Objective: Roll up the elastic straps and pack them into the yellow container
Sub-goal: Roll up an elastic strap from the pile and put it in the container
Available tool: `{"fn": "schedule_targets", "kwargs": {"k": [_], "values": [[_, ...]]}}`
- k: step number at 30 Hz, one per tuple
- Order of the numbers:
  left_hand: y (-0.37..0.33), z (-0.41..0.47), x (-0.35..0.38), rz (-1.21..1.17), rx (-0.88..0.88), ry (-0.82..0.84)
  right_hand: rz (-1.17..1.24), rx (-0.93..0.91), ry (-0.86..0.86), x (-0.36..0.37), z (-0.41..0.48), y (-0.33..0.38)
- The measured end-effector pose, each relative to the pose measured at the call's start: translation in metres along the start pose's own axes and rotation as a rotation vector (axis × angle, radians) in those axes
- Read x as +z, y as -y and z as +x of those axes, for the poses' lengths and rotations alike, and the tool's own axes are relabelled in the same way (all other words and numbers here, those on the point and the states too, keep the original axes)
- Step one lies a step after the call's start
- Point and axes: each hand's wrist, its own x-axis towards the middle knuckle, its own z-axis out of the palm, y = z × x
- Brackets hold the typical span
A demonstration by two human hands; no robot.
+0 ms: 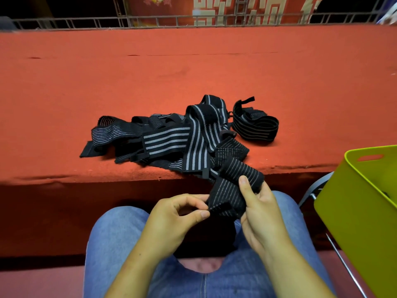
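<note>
A black striped strap (pixel 227 196) is trailing off the counter (pixel 150 72) from the strap pile (pixel 171 138), the left grip (pixel 171 220) pinching its end and the right grip (pixel 262 214) clasping its fold, beside the yellow container (pixel 352 207), its inside mostly hidden.

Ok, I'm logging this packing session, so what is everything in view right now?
held strap: one, black with thin grey stripes, between both hands
strap pile: several, tangled, black with grey stripes, counter's front edge
looped strap: one, black, right of the pile
yellow container: one, yellow-green, far right
counter: one, red, ahead
railing: one, grey, behind the counter
jeans: blue, bottom
left hand: pinches the held strap's end
right hand: grips the held strap
</note>
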Motion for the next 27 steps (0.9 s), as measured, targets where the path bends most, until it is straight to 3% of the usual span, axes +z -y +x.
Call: {"fn": "schedule_targets", "kwargs": {"k": [12,15,19,27], "values": [[-0.002,0.003,0.011,0.243,0.185,0.078,-0.232,-0.13,0.027,0.006,-0.004,-0.011],[0.004,0.002,0.012,0.172,0.157,0.053,-0.19,-0.124,0.0,0.005,-0.003,-0.011],[0.006,-0.001,0.011,0.057,0.097,0.143,-0.152,-0.123,-0.056,0.001,-0.001,-0.007],[0.008,-0.004,0.011,0.3,0.168,0.206,0.013,-0.09,-0.114,-0.002,0.002,0.005]]}}
